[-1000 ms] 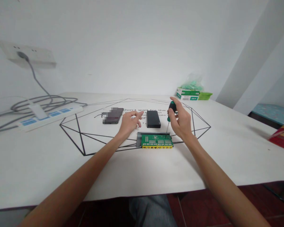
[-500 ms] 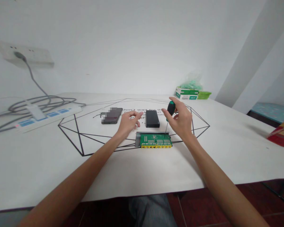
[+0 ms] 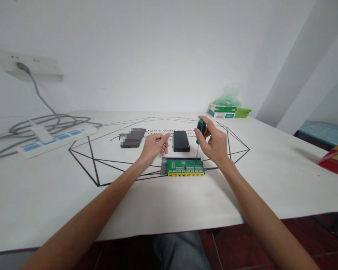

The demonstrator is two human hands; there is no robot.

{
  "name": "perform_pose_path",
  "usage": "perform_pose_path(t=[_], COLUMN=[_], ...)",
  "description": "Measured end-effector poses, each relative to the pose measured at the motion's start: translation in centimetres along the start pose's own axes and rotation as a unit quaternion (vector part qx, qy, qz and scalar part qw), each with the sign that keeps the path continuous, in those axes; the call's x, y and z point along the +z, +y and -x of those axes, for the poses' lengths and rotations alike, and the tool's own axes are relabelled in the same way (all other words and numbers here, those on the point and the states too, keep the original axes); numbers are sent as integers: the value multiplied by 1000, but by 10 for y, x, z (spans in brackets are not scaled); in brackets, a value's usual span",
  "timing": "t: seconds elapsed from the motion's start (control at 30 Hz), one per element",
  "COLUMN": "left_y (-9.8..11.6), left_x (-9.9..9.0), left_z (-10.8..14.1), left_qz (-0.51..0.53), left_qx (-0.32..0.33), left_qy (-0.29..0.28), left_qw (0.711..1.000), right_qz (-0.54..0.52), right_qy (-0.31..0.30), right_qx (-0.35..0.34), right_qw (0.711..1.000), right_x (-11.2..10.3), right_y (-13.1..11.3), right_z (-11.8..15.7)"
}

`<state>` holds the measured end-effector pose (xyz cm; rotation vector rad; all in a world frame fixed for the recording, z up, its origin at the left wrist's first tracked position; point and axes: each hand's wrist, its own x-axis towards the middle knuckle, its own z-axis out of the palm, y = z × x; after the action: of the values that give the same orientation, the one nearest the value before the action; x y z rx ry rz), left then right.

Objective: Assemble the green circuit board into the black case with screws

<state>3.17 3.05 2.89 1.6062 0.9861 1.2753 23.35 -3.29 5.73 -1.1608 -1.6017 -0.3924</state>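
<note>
My right hand (image 3: pixel 214 140) grips a screwdriver (image 3: pixel 201 127) with a green and black handle. Its thin shaft points down, and the tip meets the right part of a green circuit board (image 3: pixel 186 165). Yellow ports line the board's near edge, and the board lies in a grey metal tray (image 3: pixel 163 165). Beyond the tray's left end, my left hand (image 3: pixel 155 144) hovers above the table with thumb and forefinger pressed together and the other fingers curled. Whatever is in that pinch is too small to make out. A flat black box (image 3: pixel 181 141) lies between my hands, behind the board.
Left of my left hand lies a dark phone (image 3: pixel 135 138), partly pixelated. A white power strip (image 3: pixel 58 140) with coiled grey cable (image 3: pixel 46 123) occupies the table's left side. Green and white boxes (image 3: pixel 222 110) stand at the back right; a red and yellow package (image 3: pixel 335 159) sits at the right edge.
The screwdriver's handle has turned and shifted slightly left in my right hand. My left thumb and fingers have drawn closer together. The board and tray stay in place.
</note>
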Motion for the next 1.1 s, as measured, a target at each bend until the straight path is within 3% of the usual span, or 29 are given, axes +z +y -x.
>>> perform_pose_path(t=[0.23,0.33,0.47,0.57,0.93,1.1], left_y=[3,4,5,5,4,3], left_x=[2,4,9,12,14,15], left_z=[3,5,8,9,9,9], left_qz=[9,29,68,99,133,148], left_qx=[-19,-22,-27,-43,-70,-87], left_qy=[-9,-11,-19,-27,-22,-27], left_qw=[1000,999,997,994,988,985], right_qz=[-4,-102,-294,-361,-394,-381], right_qy=[38,57,72,65,63,50], right_qx=[7,62,160,188,214,208], right_qw=[999,991,940,911,891,899], right_x=[2,2,3,4,5,5], right_y=[1,-3,-8,-10,-14,-14], right_z=[2,2,-1,-2,-1,-1])
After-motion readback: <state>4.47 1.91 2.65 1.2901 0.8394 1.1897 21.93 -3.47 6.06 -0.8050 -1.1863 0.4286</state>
